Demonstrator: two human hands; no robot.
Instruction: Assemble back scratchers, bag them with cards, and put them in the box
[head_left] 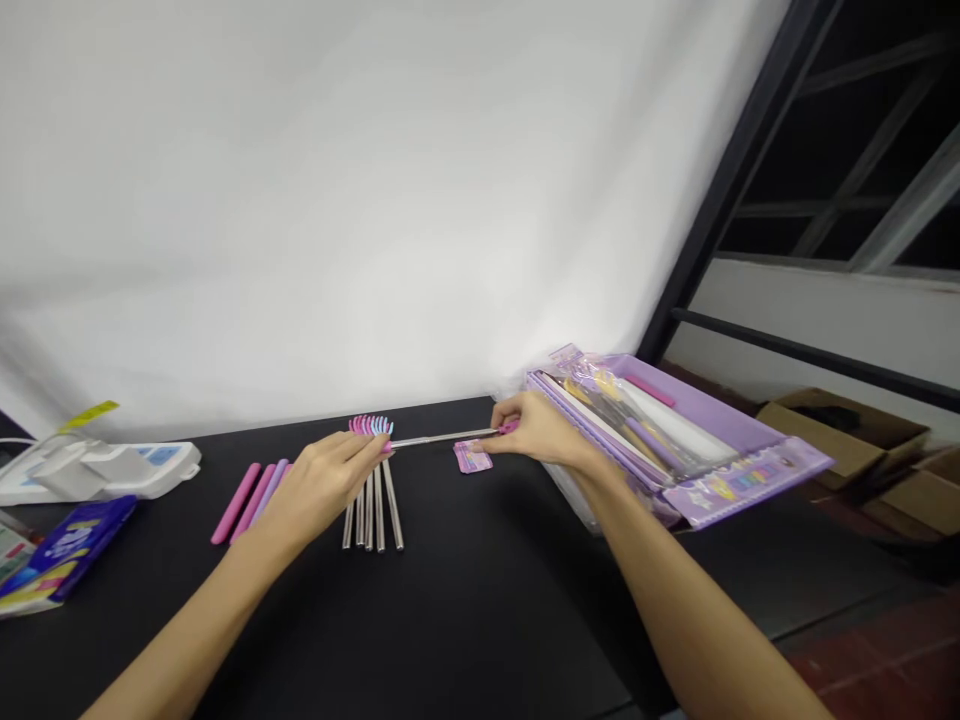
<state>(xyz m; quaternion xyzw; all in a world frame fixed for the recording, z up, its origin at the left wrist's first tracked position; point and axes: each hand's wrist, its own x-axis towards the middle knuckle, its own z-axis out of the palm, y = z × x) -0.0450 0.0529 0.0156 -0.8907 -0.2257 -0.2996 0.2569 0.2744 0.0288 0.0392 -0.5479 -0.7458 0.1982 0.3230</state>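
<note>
A thin metal rod [435, 439] with pink at its ends lies level between my two hands, above the black table. My left hand [334, 468] is closed on its left end, and my right hand [532, 428] pinches it near the right end, where a pink tip shows. Under and beside my left hand lie several silver rods [379, 510] side by side, their far ends topped with curved pink and blue pieces [371, 425]. Pink and lilac tubes [238, 503] lie left of that hand, partly hidden by it. Small pink printed cards [472, 458] lie below my right hand.
To the right, an open purple box [750, 480] holds several items in clear plastic. A white power strip [142, 470] and a blue packet [79, 545] are at the left. White sheeting [375, 200] rises behind the black table [450, 620]. Cardboard boxes [825, 440] stand beyond, at the right.
</note>
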